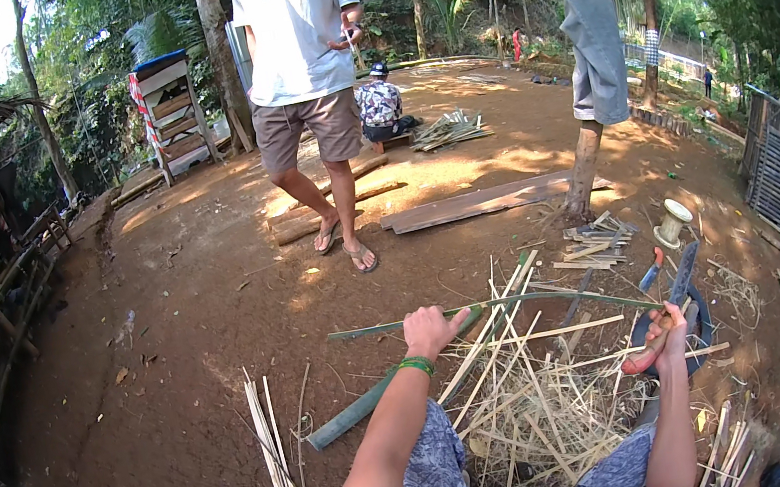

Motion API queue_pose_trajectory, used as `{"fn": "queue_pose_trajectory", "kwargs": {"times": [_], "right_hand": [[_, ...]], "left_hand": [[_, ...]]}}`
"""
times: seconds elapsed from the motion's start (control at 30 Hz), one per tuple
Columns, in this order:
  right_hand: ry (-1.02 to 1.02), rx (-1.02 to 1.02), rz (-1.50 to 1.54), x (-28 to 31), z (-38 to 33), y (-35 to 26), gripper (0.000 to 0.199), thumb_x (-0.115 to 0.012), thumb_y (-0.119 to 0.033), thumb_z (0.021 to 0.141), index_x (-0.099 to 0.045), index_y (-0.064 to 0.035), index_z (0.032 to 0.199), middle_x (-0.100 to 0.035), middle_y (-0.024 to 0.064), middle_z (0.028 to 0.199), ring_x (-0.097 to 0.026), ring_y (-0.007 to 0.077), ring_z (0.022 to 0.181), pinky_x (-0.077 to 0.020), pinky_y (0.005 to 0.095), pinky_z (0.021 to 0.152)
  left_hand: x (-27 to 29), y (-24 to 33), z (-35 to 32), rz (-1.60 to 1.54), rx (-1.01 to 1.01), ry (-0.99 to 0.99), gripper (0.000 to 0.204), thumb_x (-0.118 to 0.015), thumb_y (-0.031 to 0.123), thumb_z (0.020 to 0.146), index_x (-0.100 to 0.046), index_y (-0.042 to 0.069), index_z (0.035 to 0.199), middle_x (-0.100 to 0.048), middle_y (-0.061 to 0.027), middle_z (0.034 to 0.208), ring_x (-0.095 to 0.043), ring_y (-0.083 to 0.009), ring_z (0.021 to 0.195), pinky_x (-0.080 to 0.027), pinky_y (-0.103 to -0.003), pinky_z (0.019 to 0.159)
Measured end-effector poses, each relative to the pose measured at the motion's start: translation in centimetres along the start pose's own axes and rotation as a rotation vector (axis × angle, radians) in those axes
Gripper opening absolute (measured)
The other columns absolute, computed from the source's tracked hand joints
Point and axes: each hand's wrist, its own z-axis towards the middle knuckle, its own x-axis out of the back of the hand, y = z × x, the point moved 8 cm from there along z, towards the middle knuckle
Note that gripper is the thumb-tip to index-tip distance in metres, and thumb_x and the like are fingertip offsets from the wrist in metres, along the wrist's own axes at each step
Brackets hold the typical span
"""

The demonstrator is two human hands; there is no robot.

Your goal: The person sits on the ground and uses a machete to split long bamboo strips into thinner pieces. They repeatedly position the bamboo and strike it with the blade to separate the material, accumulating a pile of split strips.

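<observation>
A long, thin green bamboo strip stretches across in front of me, bowed slightly down at its right end. My left hand is closed around it left of its middle. At its right end, my right hand is wrapped round the red handle of a large knife, whose dark blade points up and away beside the strip. Whether the edge touches the strip I cannot make out. Below the left hand lies a thick green bamboo piece. Pale split strips and shavings heap between my knees.
A dark basin sits behind my right hand, near a blue-and-red tool and a spool. A person in a white shirt stands ahead; another sits farther back. A post and planks stand and lie beyond.
</observation>
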Motion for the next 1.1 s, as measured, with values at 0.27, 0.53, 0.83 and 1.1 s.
{"fn": "queue_pose_trajectory", "kwargs": {"times": [0.27,0.53,0.83,1.1], "right_hand": [[-0.014,-0.004,0.041,0.6,0.1,-0.4,0.026,-0.067,-0.031,0.085,-0.048,-0.0145,0.090,-0.057,0.0037,0.073,-0.045,0.0100,0.050,-0.0392,0.0253,0.044],[-0.027,-0.033,0.017,1.3,0.4,-0.2,0.025,-0.064,-0.034,0.086,-0.050,-0.0146,0.091,-0.054,0.0016,0.071,-0.046,0.0103,0.051,-0.0392,0.0254,0.046],[-0.063,-0.001,0.007,2.2,1.3,-0.1,0.025,-0.063,-0.033,0.086,-0.054,-0.0128,0.099,-0.054,0.0024,0.071,-0.046,0.0116,0.052,-0.0406,0.0264,0.047],[-0.079,0.030,-0.044,1.4,0.8,-0.1,0.023,-0.062,-0.031,0.087,-0.055,-0.0125,0.100,-0.055,0.0030,0.070,-0.045,0.0099,0.049,-0.0396,0.0248,0.044]], "left_hand": [[-1.7,-0.6,-0.5,-0.140,-0.029,-0.219,0.077,-0.053,0.075,0.084,-0.076,0.002,0.098,-0.071,-0.0244,0.092,-0.069,-0.0347,0.096,-0.052,-0.046,0.089],[-4.4,-1.6,-0.8,-0.274,-0.074,-0.444,0.081,-0.063,0.077,0.076,-0.076,0.002,0.103,-0.072,-0.0220,0.100,-0.069,-0.0357,0.098,-0.053,-0.044,0.088],[-5.0,-2.1,-0.5,-0.267,-0.111,-0.386,0.079,-0.062,0.078,0.076,-0.077,0.004,0.096,-0.072,-0.0237,0.093,-0.069,-0.0380,0.093,-0.053,-0.045,0.085],[-2.7,-1.5,-0.8,-0.114,-0.082,-0.297,0.077,-0.055,0.079,0.079,-0.079,0.008,0.095,-0.073,-0.0212,0.092,-0.069,-0.0367,0.095,-0.054,-0.045,0.088]]}}
